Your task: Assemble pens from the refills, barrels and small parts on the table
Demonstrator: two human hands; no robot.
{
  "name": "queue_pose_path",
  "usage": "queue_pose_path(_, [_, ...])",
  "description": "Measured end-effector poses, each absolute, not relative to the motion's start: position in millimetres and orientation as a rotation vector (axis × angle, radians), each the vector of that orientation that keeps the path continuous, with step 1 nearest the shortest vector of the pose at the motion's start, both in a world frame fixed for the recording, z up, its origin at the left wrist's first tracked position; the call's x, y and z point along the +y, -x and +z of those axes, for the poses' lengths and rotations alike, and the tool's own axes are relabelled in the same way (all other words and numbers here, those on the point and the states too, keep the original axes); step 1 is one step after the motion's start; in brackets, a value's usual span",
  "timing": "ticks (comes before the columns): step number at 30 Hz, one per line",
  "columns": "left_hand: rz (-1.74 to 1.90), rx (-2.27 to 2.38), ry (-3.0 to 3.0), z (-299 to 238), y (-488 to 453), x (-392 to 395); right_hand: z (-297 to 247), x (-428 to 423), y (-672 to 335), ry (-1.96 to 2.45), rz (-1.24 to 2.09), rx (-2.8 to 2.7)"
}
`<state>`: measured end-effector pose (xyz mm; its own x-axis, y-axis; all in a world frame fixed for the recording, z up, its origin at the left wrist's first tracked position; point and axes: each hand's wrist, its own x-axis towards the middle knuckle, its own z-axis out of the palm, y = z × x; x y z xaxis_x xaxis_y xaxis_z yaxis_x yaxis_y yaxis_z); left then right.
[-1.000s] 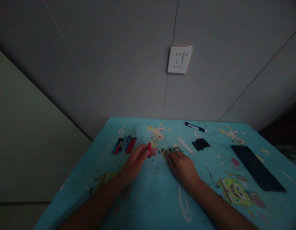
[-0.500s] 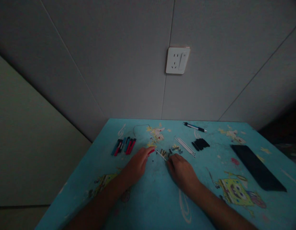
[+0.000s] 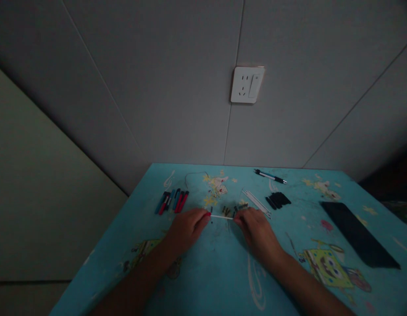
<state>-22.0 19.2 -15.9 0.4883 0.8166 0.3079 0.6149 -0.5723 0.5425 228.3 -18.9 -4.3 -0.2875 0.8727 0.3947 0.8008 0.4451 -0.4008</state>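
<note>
Closed around a red pen barrel (image 3: 209,214), my left hand (image 3: 187,227) covers most of it, leaving only a small red end in sight. My right hand (image 3: 258,229) pinches the right end of a thin white pen refill (image 3: 222,217). The refill lies level between both hands, its left end at the red barrel; whether it is inside cannot be made out. Just beyond the fingers are small brass-coloured and dark pen parts (image 3: 226,211), partly hidden by my right hand. Several white refills (image 3: 257,203) lie beyond that hand.
Blue and red pen barrels (image 3: 180,202) lie in a group at left. At right are black grip pieces (image 3: 281,199) and a dark flat strip (image 3: 359,235). A whole pen (image 3: 270,176) lies near the back edge, below a wall socket (image 3: 247,85).
The refill has swung from slanting to nearly level, and its left end now meets the red barrel. My left hand has lowered slightly and my right hand has shifted right.
</note>
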Motion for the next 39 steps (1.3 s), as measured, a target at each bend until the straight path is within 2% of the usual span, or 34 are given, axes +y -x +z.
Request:
queue_pose_path(14, [0.678, 1.205, -2.526, -13.0, 23.5, 17.9, -9.0, -15.6, -229.7, 1.427, 0.112, -2.212])
queue_pose_path(21, [0.399, 1.038, -2.779, -14.6, 15.4, 10.0, -4.5, -25.6, -219.1, 1.178, 0.236, -2.370])
queue_pose_path(28, [0.413, 1.184, -2.780, -20.6, 13.9, 12.5, -8.1, -24.6, -221.1, 1.226, 0.281, -2.220])
queue_pose_path(39, [0.314, 1.028, -2.831, -16.9, 14.4, 6.6, -12.9, -24.6, -220.1, 1.066, 0.405, -2.240])
